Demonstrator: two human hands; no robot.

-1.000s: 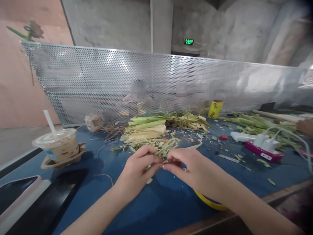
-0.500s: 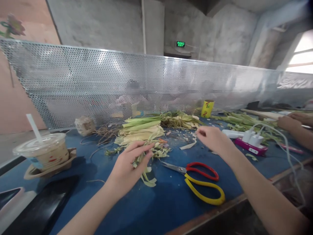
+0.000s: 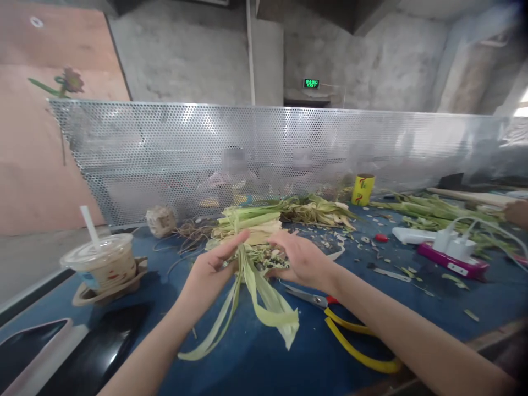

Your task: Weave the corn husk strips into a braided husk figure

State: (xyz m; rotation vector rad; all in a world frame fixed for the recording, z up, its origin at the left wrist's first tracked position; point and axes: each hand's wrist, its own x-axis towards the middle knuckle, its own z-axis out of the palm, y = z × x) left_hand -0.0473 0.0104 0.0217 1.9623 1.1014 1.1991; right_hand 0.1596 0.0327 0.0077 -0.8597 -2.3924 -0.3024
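Observation:
My left hand (image 3: 212,272) is closed on a bunch of pale green corn husk strips (image 3: 256,291). The long ends of the strips hang down towards me and curl over the blue table (image 3: 247,357). Close on the right is my right hand (image 3: 303,261), its thumb and fingers apart, with a gap between its fingertips and the bunch. Beyond both hands lies a pile of corn husks (image 3: 251,225), partly hidden by them. Scissors (image 3: 315,300) with red and yellow handles lie below my right forearm, which covers part of the handles.
A lidded drink cup (image 3: 103,264) with a straw stands at left, near a phone (image 3: 33,352) and a black object (image 3: 107,335). Twine (image 3: 193,234), a yellow roll (image 3: 363,190) and a purple power strip (image 3: 454,261) lie farther off. A perforated metal screen (image 3: 185,143) runs behind.
My right hand has come left, from over the scraps to beside my left hand. The husk strips now hang longer and spread wider below my left hand. The view has shifted left.

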